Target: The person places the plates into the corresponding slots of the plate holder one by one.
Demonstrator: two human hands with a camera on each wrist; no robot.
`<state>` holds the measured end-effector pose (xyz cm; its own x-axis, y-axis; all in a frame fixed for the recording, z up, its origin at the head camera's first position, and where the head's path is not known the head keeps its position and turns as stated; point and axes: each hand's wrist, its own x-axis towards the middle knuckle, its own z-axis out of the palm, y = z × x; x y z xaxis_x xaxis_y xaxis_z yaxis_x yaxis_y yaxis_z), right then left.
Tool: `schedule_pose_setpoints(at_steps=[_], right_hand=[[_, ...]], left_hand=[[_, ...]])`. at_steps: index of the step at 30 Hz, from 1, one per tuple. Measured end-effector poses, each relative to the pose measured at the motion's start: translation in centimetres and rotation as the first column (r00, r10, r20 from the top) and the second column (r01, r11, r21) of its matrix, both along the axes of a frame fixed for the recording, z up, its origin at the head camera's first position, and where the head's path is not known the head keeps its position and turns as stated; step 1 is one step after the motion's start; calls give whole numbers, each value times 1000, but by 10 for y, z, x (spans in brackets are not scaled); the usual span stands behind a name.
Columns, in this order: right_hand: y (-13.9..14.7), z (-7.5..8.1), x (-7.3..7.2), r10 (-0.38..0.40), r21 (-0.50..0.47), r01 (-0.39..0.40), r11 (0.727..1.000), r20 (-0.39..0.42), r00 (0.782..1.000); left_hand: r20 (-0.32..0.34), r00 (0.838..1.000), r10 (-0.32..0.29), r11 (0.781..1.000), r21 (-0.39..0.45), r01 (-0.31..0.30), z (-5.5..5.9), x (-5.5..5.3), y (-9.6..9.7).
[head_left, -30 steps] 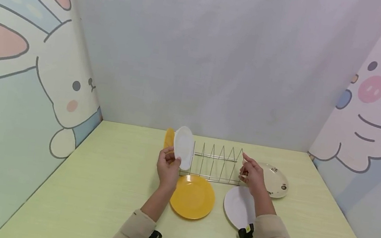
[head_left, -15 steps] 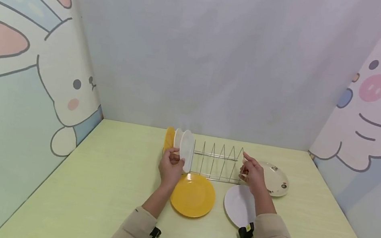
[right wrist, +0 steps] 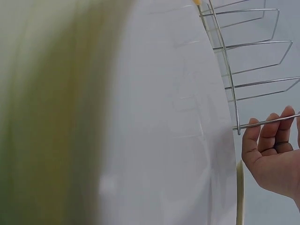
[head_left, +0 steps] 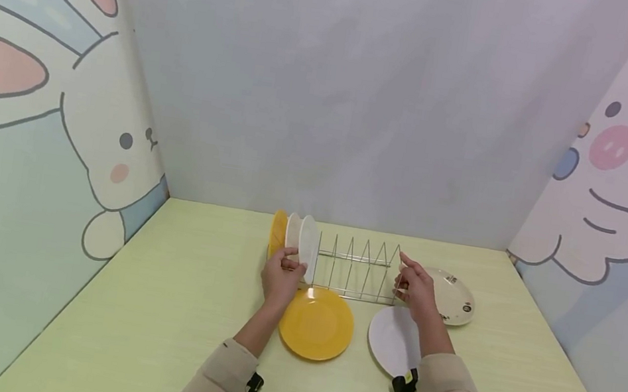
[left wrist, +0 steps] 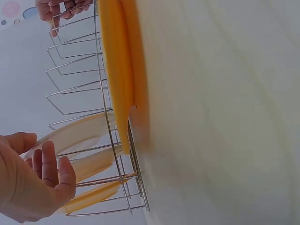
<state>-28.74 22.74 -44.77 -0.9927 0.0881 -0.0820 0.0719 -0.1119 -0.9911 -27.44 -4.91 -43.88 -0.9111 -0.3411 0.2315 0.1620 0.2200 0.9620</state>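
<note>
A wire dish rack [head_left: 355,259] stands at the back of the table. My left hand [head_left: 281,280] is at its left end, its thumb and fingers on either side of the near edge of a white plate [head_left: 308,249], pinching it upright in a slot. Left of that plate, another white plate [head_left: 292,230] and a yellow plate [head_left: 277,234] stand upright in the rack. In the left wrist view the left hand [left wrist: 35,180] partly covers these plates. My right hand [head_left: 417,292] grips the end wire on the rack's right side; its fingers curl round that wire in the right wrist view.
A yellow plate [head_left: 317,324] lies flat before the rack's left half. To its right lies a white plate [head_left: 393,338], partly under the right forearm. A cream patterned plate [head_left: 453,299] lies right of the rack. Walls with cartoon animals flank the table [head_left: 153,314].
My left hand has lowered the white plate into the rack and shifted it slightly right, uncovering the other white plate behind it. My right hand has stayed on the rack's end.
</note>
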Motion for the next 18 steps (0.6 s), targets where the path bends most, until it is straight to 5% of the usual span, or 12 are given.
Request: schedule_pose_setpoints(at_steps=[6,18], right_hand=[[-4,8,5,9,10,-8,1000,-14,1000],[3,-14,-6,-12,55,14,998,-36,999]], left_hand=[[33,999,-27,999,-46,29,7,2,-5],[138,973,-186,973,-108,202,4,11,-34]])
